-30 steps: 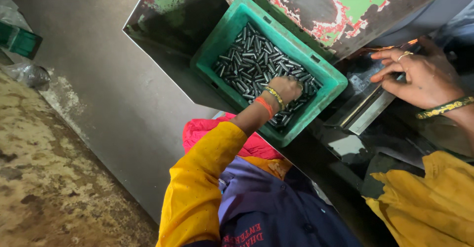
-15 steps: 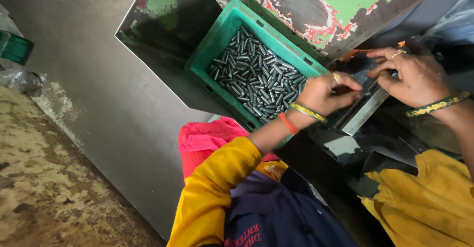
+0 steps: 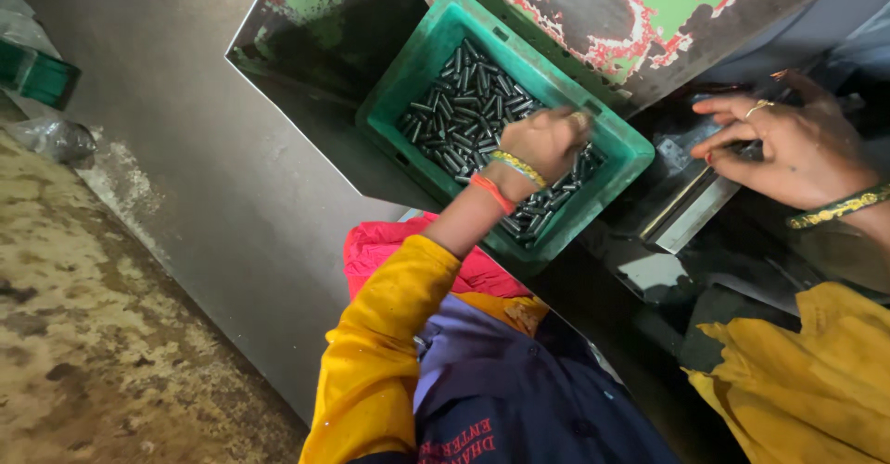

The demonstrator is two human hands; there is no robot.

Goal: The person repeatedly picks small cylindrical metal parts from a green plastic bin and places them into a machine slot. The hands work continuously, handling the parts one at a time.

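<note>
Seen from above, a person in a bright yellow sleeve and a dark blue garment, with a fold of pink cloth at the lap, works at a worn metal bench. Just above the centre of the frame sits a green plastic crate (image 3: 619,153), rectangular, set at a slant, with a thick moulded rim. It is partly filled with small metal pins (image 3: 464,112), short dark grey cylinders with a dull shine, heaped loosely in all directions. The left hand (image 3: 547,139) is down inside the crate, towards its right half, the fingers curled into a loose fist among the pins; whether it has any of them in its grasp cannot be told, since the back of the hand hides the fingertips. Yellow and orange bangles ring that wrist. At the upper right of the frame the right hand (image 3: 797,153), wearing a ring and a green and gold bangle, lies spread with fingers mostly straight, its fingertips resting on a dark machine part (image 3: 742,152) above a pale flat metal bar (image 3: 691,212). Behind the crate rises a steel plate (image 3: 649,10) with flaking green and red paint. The left of the frame is smooth grey sheet metal above a rough, stained, mottled floor.
</note>
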